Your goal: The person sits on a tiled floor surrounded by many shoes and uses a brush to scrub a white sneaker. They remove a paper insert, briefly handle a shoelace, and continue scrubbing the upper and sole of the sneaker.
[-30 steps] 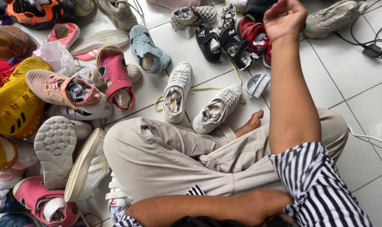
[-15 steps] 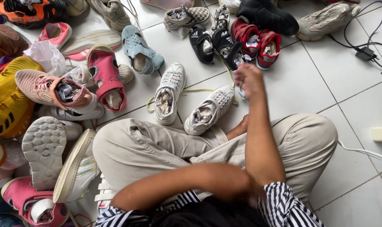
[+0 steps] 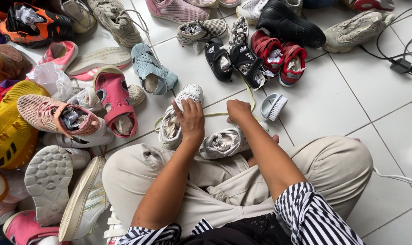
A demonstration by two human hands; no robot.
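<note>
Fingers of the left hand [image 3: 190, 119] spread over the far white sneaker [image 3: 176, 115], pressing on its paper-stuffed opening, while the right hand [image 3: 238, 110] closes in a loose fist on a pale yellow lace [image 3: 215, 114] that trails across the tiled floor [image 3: 346, 100]. A second white sneaker [image 3: 226, 141], also stuffed with paper, lies just near of it against the person's beige trousers [image 3: 224, 181]. A small blue brush [image 3: 274, 106] sits to the right. Both white shoes appear clean and stuffed; lacing seems unfinished. Dozens of other shoes ring the far and left sides.
</note>
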